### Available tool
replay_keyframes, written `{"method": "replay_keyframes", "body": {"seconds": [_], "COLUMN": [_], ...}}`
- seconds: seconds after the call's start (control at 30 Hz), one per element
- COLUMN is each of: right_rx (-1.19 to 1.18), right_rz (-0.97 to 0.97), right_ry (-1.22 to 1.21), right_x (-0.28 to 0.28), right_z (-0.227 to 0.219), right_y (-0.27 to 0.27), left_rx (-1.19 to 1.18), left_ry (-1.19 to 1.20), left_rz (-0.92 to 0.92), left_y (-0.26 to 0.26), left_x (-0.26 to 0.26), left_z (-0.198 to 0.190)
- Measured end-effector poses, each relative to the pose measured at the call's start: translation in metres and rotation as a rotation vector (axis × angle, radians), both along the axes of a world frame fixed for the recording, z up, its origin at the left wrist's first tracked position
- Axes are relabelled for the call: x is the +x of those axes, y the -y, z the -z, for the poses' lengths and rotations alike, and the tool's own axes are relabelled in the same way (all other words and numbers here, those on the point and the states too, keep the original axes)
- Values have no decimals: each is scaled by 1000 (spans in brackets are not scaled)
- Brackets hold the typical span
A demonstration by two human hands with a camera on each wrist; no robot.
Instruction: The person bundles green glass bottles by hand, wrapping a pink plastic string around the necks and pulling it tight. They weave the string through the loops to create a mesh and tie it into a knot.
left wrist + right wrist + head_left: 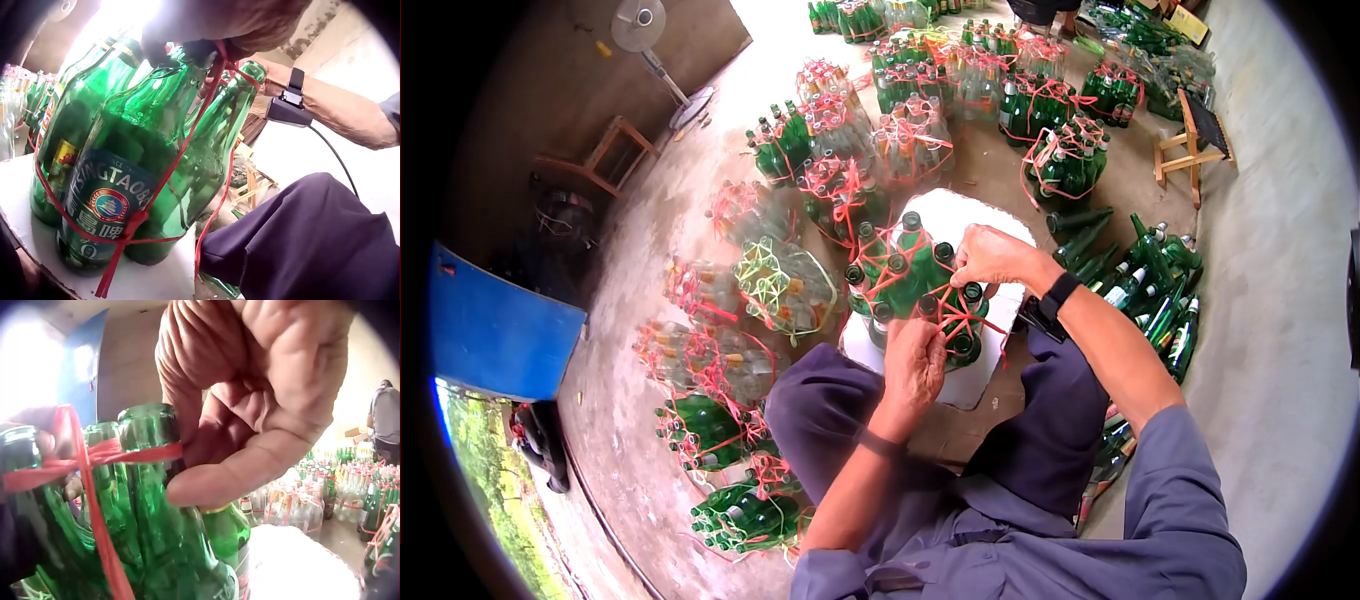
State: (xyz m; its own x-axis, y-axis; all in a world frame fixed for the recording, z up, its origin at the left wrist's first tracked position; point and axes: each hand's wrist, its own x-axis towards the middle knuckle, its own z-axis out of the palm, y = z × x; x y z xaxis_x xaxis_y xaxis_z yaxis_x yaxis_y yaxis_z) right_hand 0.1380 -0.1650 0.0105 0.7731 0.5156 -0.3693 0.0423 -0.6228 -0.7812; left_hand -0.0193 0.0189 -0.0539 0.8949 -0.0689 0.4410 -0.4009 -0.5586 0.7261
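Note:
A bundle of green beer bottles (pixel 915 265) stands upright on a white board (pixel 880 355) before the seated person. Red plastic strap (pixel 960 315) criss-crosses their necks; lower down it circles the bodies, with a knot beside a Tsingtao label (pixel 109 203). At the near side of the bundle, the left hand (pixel 915 362) curls over the necks and pinches the strap. The right hand (pixel 998 258) is at the far right necks, its thumb (pixel 206 484) and bent fingers closed on the strap beside a bottle mouth (pixel 149 415); some fingertips are hidden.
Strapped bundles of clear bottles (pixel 785 290) and green bottles (pixel 1065 165) crowd the floor left and ahead. Loose green bottles (pixel 1150 280) lie at the right by the wall. A wooden folding stool (pixel 1190 150) and a standing fan (pixel 640 25) stand farther off.

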Motion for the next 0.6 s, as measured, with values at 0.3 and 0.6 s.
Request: {"method": "replay_keyframes", "body": {"seconds": [0.3,0.6], "right_rx": [206,295], "right_rz": [94,277], "right_ry": [-192,-85], "right_x": [-4,-18], "right_z": [19,52], "right_y": [8,16], "left_rx": [33,-5], "left_ry": [37,93], "left_rz": [8,-6], "left_y": [-1,1], "left_x": [-6,-6], "left_z": [-5,1]}}
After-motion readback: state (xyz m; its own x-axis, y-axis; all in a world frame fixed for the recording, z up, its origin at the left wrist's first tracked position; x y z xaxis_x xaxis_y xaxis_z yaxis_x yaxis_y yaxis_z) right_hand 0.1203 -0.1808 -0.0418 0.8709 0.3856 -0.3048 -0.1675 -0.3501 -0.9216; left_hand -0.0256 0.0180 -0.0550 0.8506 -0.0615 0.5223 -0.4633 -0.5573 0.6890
